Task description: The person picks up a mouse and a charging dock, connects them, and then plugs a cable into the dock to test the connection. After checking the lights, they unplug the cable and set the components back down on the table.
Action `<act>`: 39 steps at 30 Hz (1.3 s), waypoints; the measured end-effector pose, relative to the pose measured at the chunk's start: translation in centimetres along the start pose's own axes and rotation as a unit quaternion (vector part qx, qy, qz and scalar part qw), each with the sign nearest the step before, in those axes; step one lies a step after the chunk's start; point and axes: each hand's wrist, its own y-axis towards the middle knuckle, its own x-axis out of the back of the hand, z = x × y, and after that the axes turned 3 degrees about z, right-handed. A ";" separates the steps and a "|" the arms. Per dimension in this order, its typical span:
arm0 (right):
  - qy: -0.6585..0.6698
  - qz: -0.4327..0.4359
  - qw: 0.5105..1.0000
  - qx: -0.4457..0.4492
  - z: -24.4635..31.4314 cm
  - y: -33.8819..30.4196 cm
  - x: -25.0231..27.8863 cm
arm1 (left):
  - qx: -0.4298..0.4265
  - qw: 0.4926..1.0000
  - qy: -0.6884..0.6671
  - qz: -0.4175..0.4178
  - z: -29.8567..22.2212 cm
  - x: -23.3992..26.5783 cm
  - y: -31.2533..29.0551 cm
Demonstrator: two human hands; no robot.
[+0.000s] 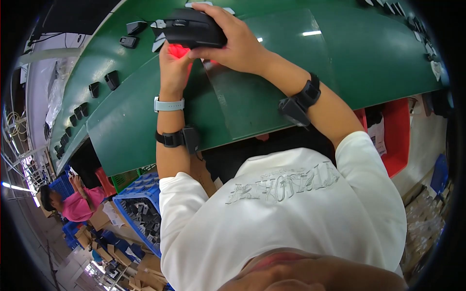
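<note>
A black computer mouse with a scroll wheel is held above the green worktable at the top of the head view. My right hand grips it from the right, thumb along the near side and a finger along the far side. My left hand is raised beneath the mouse, its palm lit by a red glow. Most of the left fingers are hidden by the mouse, so their hold cannot be made out. Pale pieces show beside the mouse's left end; their kind is unclear.
Black devices line the green tabletop on the left; more small items lie at far right. Below the table edge are a blue crate of dark parts and a red bin. A person in pink is at far left.
</note>
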 end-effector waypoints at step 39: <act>0.118 0.085 0.950 -0.275 -3.4 -0.6 0.0 | -0.234 0.882 0.393 -0.111 -0.4 -1.8 1.1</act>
